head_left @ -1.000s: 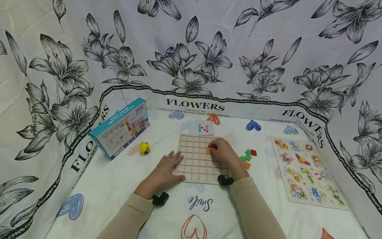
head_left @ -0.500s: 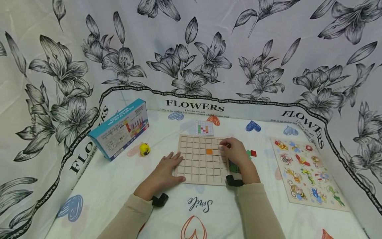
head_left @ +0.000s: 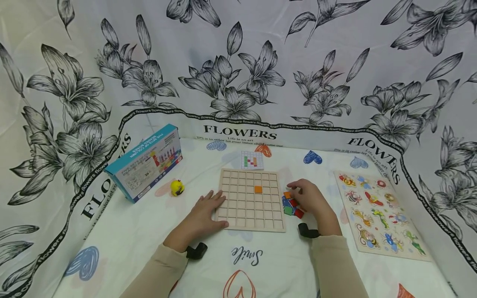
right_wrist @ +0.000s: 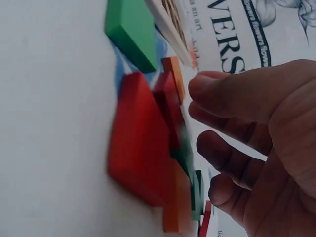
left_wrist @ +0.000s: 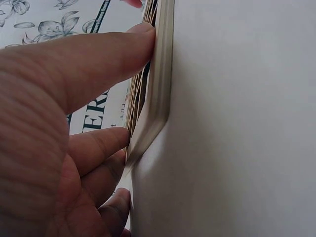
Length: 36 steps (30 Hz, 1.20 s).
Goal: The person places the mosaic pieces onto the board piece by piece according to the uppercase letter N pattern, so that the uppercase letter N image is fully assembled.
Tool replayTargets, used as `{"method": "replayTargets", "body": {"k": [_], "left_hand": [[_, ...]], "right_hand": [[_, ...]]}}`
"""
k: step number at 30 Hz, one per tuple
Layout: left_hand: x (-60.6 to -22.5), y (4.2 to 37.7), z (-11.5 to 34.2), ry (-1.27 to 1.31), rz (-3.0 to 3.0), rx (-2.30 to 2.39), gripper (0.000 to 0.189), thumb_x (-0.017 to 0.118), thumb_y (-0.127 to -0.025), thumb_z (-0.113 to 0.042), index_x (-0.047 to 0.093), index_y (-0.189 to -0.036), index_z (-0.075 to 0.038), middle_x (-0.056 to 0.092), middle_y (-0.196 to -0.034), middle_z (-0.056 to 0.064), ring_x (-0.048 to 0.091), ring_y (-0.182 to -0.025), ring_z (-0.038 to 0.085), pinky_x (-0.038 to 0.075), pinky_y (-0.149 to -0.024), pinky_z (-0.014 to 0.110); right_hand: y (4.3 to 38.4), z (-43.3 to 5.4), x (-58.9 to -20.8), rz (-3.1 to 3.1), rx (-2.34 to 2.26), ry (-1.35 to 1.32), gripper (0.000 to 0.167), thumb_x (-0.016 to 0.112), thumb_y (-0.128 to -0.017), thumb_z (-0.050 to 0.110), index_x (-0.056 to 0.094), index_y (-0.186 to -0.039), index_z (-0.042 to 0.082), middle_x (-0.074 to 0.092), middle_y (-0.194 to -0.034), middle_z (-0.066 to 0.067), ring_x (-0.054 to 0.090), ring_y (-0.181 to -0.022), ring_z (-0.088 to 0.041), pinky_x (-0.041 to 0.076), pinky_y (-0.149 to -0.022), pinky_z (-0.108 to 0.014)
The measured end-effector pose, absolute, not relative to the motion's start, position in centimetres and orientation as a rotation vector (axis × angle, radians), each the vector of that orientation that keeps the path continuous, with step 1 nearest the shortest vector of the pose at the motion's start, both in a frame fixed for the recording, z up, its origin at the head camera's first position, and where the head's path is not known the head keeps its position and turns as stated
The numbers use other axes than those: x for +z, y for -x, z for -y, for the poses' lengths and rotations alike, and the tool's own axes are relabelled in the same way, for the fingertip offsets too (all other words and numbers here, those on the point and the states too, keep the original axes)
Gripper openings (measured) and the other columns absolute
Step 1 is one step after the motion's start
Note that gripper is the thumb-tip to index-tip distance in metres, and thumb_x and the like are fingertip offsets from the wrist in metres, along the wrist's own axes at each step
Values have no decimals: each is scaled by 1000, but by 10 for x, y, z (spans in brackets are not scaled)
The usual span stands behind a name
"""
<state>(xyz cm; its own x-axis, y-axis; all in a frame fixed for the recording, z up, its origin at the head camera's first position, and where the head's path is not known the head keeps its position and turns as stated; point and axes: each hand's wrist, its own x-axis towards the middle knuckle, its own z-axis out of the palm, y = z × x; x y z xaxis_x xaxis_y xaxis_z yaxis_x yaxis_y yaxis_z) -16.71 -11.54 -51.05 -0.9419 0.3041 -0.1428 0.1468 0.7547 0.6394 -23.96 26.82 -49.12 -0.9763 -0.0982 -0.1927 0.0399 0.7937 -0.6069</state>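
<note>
"Here's the change; the wooden grid board (head_left: 242, 204), left of the right hand (head_left: 312, 201), no longer has that hand over it; the fingers have swung off toward the loose tiles (head_left: 293, 203), and the orange tile (head_left: 258, 189) they held a second ago now sits by itself in a cell!"

"So what does that tell us; one piece down?"

"One set, the others not, I'd judge; and the left hand (head_left: 199, 213), well across from the right, rests at the board's left edge, fingers spread apart, seemingly steadying it."

"And the right hand's grip?"

"Fingers loosely bent, nothing visible between them and the thumb; the tips hang just beside a loose orange tile; whether they touch it, I can't tell, even from the wrist view."

"Containers, then; biggest first!"

"The cardboard box (head_left: 147, 165), far left of the right hand and beyond the left one; its contents are hidden; next the grid itself, one tile in its far half, on the side toward the right hand, every other cell in sight bare; and the loose red, green and orange pieces lie on the cloth, between board and right hand, in no cell at all."
</note>
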Motion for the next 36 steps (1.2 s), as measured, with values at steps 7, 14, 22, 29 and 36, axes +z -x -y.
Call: {"method": "replayTargets", "body": {"k": [7,14,22,29,36], "left_hand": [[-512,167,116,-352,-2717,957,88,89,-90,-35,49,-166,-15,32,-180,0,16,-171,32,12,-139,58],[-509,167,115,-367,-2720,952,88,89,-90,-34,49,-165,-13,32,-180,1,17,-171,32,11,-139,57],[-510,167,115,-364,-2720,965,88,90,-90,-33,49,-165,-13,33,-180,1,17,-171,33,11,-139,58],[-511,167,115,-350,-2711,976,88,90,-90,-33,49,-166,-14,32,-180,0,16,-171,33,11,-138,59],[-508,166,115,-359,-2703,978,88,90,-90,-33,49,-166,-13,32,-180,1,16,-171,33,11,-139,59]], "right_hand": [[240,-261,-497,-2831,-848,155,26,68,-106,9,80,-129,11,69,-130,-10,59,-101,-26,57,-88,-40],[240,-263,-496,-2829,-818,187,26,70,-105,10,80,-128,10,69,-127,-11,59,-101,-27,56,-83,-39],[239,-264,-495,-2782,-866,101,22,69,-105,12,78,-125,12,67,-122,-11,59,-97,-27,55,-77,-35],[236,-264,-492,-2728,-950,8,15,71,-105,14,71,-120,11,67,-102,-11,62,-85,-25,56,-67,-31],[231,-248,-480,-2784,-1056,-23,10,70,-107,16,69,-117,12,66,-99,-11,61,-81,-25,54,-61,-30]]}}
